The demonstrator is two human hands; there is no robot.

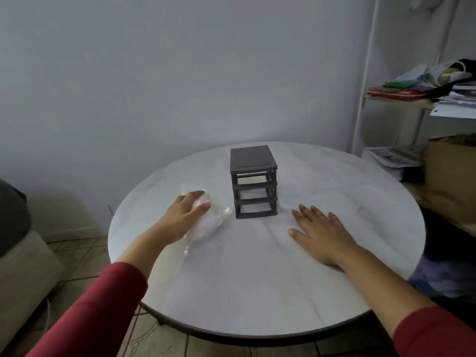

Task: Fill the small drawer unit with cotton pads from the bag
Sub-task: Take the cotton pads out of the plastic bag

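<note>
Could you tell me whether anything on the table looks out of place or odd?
The drawer unit looks odd: its three slots are open frames you can see through, with no drawers visible in them. The bag lies beside it under the left hand; nothing looks spilled.

Left hand round clear bag beside dark drawer unit, right hand flat on table.
</note>
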